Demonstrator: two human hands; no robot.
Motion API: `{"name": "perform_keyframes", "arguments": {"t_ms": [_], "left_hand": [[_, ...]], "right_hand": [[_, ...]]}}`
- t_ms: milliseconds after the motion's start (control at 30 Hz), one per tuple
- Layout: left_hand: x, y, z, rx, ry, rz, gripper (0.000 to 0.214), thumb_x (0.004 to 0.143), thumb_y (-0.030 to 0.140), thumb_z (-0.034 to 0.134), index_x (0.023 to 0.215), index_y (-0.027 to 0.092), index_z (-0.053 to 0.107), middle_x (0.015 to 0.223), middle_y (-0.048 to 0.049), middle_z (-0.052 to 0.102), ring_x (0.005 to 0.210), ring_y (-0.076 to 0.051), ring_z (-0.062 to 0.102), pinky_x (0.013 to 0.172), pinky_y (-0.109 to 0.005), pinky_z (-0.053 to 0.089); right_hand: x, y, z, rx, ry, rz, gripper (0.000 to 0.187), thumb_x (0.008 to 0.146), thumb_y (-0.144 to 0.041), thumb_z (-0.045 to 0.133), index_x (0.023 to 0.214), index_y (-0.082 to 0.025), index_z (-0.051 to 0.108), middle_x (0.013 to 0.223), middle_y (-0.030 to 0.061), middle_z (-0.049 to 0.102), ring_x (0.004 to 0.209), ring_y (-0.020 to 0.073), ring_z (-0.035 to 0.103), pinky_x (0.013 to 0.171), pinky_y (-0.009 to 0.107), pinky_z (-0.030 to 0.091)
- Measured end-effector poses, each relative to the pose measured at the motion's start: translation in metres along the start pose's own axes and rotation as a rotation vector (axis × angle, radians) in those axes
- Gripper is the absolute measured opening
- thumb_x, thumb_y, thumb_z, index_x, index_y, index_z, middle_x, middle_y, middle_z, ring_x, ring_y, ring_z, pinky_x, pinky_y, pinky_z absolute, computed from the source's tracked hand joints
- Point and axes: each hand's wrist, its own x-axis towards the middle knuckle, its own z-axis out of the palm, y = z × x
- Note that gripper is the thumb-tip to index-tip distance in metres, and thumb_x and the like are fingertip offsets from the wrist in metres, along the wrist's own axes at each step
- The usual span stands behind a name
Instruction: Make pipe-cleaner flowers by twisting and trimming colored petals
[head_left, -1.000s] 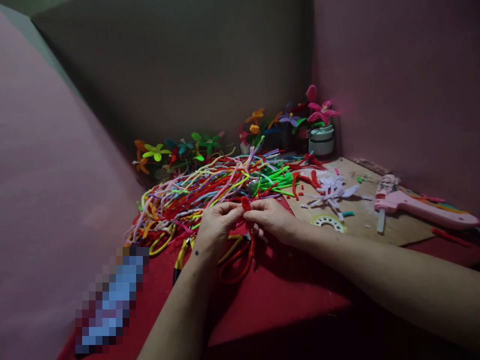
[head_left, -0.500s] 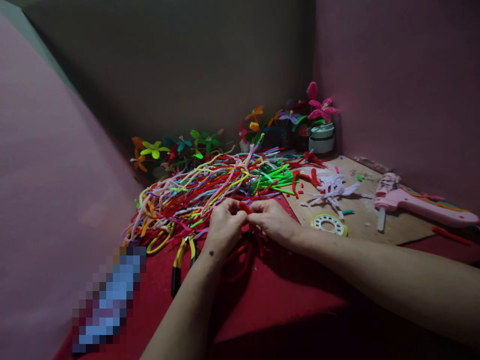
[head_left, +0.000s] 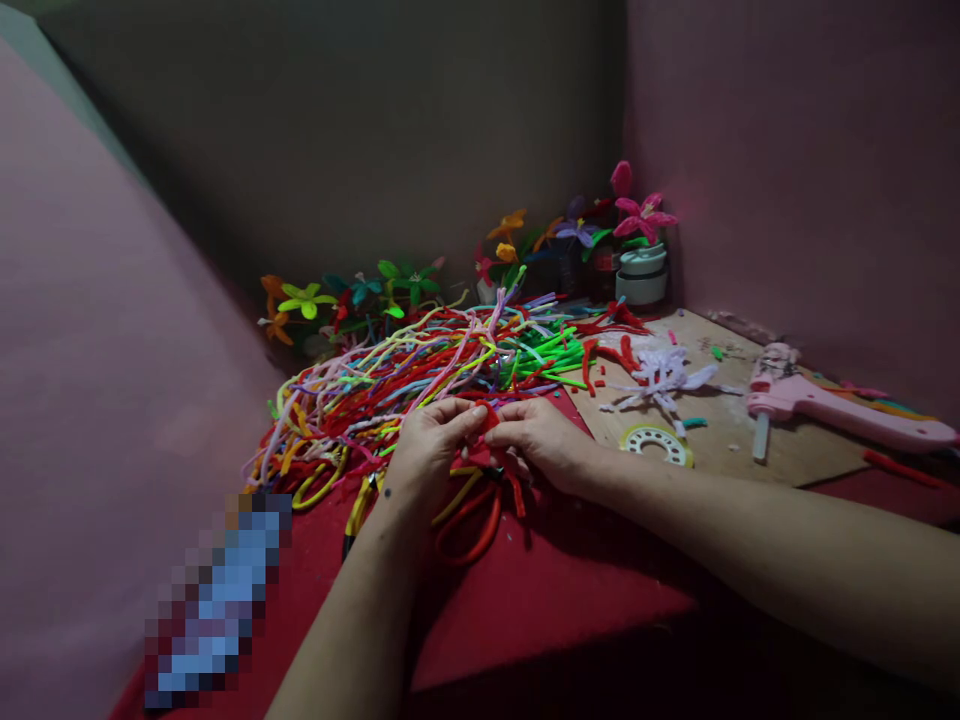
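Note:
Between my two hands is a bent red pipe cleaner (head_left: pixel 491 416), its tail hanging below the fingers on the right. My left hand (head_left: pixel 439 440) pinches it from the left, thumb against fingers. From the other side my right hand (head_left: pixel 536 440) grips it too, fingertips close to those of the left. Under the hands lie red-handled scissors (head_left: pixel 480 540), partly hidden. Yellow-and-black pliers (head_left: pixel 356 510) lie beside my left wrist, which covers part of them. Just behind the hands spreads a heap of colourful pipe cleaners (head_left: pixel 390 370).
A pink glue gun (head_left: pixel 847 410) lies on a brown board (head_left: pixel 735 465) at the right, near a tape roll (head_left: pixel 656 445) and a white pipe-cleaner bundle (head_left: pixel 664 375). Pipe-cleaner flowers (head_left: pixel 304 300) and a lidded container (head_left: pixel 641 280) stand at the back. A blurred blue item (head_left: pixel 225 600) lies left.
My left hand has shifted a little left and opened its pinch slightly around the red pipe cleaner. The scissors beneath show more, the pliers less.

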Motion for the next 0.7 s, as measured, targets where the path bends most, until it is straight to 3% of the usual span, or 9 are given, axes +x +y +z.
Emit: {"name": "perform_keyframes", "arguments": {"t_ms": [267, 400, 467, 533, 700], "left_hand": [[-0.002, 0.003, 0.009, 0.244, 0.190, 0.121, 0.015, 0.064, 0.027, 0.062, 0.060, 0.013, 0.058, 0.053, 0.0022, 0.053, 0.050, -0.007, 0.044, 0.050, -0.019, 0.034], [-0.001, -0.001, 0.001, 0.015, 0.008, -0.023, 0.024, 0.063, 0.032, 0.065, 0.078, 0.013, 0.064, 0.060, 0.0000, 0.057, 0.050, -0.008, 0.046, 0.049, -0.020, 0.034], [-0.001, -0.002, -0.002, -0.051, -0.075, -0.071, 0.023, 0.062, 0.030, 0.067, 0.076, 0.012, 0.065, 0.060, -0.0009, 0.058, 0.051, -0.009, 0.047, 0.050, -0.021, 0.036], [-0.001, -0.003, -0.003, -0.012, -0.081, -0.045, 0.020, 0.062, 0.029, 0.067, 0.069, 0.011, 0.065, 0.059, -0.0014, 0.058, 0.054, -0.009, 0.049, 0.053, -0.022, 0.037], [-0.004, -0.002, 0.010, 0.402, 0.190, 0.235, 0.016, 0.064, 0.029, 0.063, 0.060, 0.015, 0.067, 0.059, -0.0010, 0.058, 0.058, -0.011, 0.050, 0.058, -0.024, 0.039]], "right_hand": [[0.001, -0.003, -0.001, -0.026, 0.059, 0.040, 0.020, 0.063, -0.015, 0.055, 0.045, -0.015, 0.045, 0.033, -0.0061, 0.039, 0.028, 0.0042, 0.028, 0.031, 0.020, 0.018], [0.002, 0.001, -0.003, 0.047, 0.002, 0.037, 0.017, 0.063, -0.018, 0.057, 0.048, -0.015, 0.048, 0.036, -0.0054, 0.042, 0.029, 0.0047, 0.030, 0.031, 0.020, 0.018], [0.002, 0.004, -0.004, 0.077, -0.035, 0.020, 0.016, 0.063, -0.019, 0.056, 0.050, -0.015, 0.049, 0.037, -0.0049, 0.043, 0.029, 0.0058, 0.032, 0.030, 0.021, 0.020], [0.002, 0.006, -0.004, 0.079, -0.058, 0.012, 0.016, 0.064, -0.020, 0.055, 0.049, -0.015, 0.048, 0.037, -0.0046, 0.043, 0.029, 0.0064, 0.033, 0.030, 0.021, 0.022], [0.001, 0.004, -0.002, -0.023, 0.030, 0.017, 0.015, 0.061, -0.015, 0.052, 0.047, -0.015, 0.048, 0.033, -0.0061, 0.038, 0.027, 0.0046, 0.028, 0.029, 0.020, 0.018]]}}
